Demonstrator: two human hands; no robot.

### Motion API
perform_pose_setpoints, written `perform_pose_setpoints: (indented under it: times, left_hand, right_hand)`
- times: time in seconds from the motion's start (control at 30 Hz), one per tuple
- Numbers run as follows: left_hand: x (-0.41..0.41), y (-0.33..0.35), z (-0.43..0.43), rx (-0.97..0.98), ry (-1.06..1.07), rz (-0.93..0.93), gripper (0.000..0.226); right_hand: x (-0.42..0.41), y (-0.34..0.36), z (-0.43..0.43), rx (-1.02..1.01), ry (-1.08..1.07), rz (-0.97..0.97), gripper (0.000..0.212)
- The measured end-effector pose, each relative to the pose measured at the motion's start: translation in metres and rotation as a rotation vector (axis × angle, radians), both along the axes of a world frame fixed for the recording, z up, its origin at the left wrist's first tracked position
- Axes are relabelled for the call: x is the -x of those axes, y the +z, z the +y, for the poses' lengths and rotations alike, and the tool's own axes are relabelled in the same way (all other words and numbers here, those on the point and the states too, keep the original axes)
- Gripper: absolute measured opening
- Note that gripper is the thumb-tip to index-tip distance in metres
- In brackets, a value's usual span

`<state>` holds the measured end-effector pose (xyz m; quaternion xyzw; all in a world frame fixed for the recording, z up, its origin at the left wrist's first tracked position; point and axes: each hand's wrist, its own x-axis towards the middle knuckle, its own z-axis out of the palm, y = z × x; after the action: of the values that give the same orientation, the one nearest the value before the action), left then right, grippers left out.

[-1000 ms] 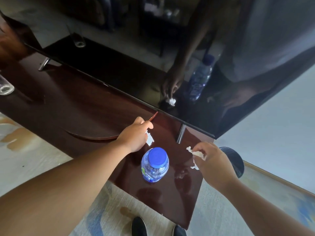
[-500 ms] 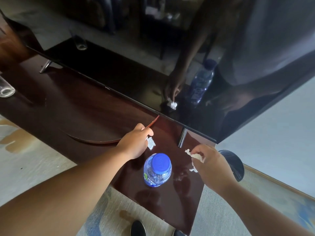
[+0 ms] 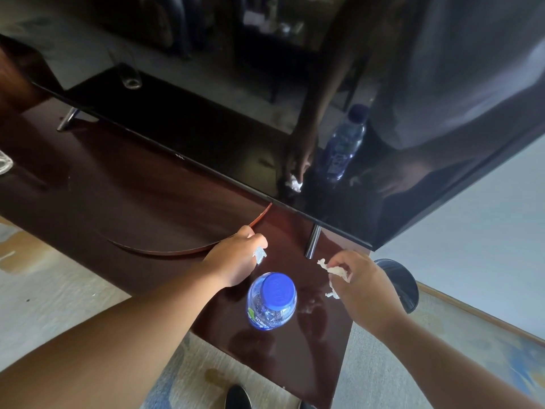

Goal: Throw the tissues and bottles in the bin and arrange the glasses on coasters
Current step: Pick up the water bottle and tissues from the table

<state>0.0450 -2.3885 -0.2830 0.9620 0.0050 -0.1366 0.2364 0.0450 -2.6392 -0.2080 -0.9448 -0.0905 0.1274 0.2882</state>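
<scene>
A clear plastic bottle [image 3: 272, 302] with a blue cap stands upright near the right end of the dark wooden table [image 3: 118, 202]. My left hand [image 3: 236, 258] is just left of and behind the bottle, fingers closed on a small white tissue [image 3: 260, 254]. My right hand [image 3: 358, 286] is to the right of the bottle, holding a crumpled white tissue [image 3: 336, 271]. A dark round bin [image 3: 398, 278] stands on the floor right of the table, partly hidden by my right hand. A glass [image 3: 4, 162] sits at the far left edge.
A large black TV [image 3: 324, 98] on metal feet [image 3: 312, 242] fills the back of the table and mirrors my hands and the bottle. A reddish curved inlay [image 3: 177, 250] marks the tabletop. Carpet and my shoes [image 3: 237, 398] are below the table's front edge.
Both hands stay almost in place holding their tissues. The view has shifted slightly, so the bottle and hands sit a little lower and further right in the frame.
</scene>
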Motion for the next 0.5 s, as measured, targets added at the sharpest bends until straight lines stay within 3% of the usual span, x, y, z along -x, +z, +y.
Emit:
perform_pose_setpoints:
  times: [0.5]
  left_hand:
    - [-0.0023,0.0003,-0.0044,-0.04,-0.052,0.029,0.033]
  right_hand:
    - [-0.0025,0.0029,0.0028,-0.01,-0.006,-0.012,0.021]
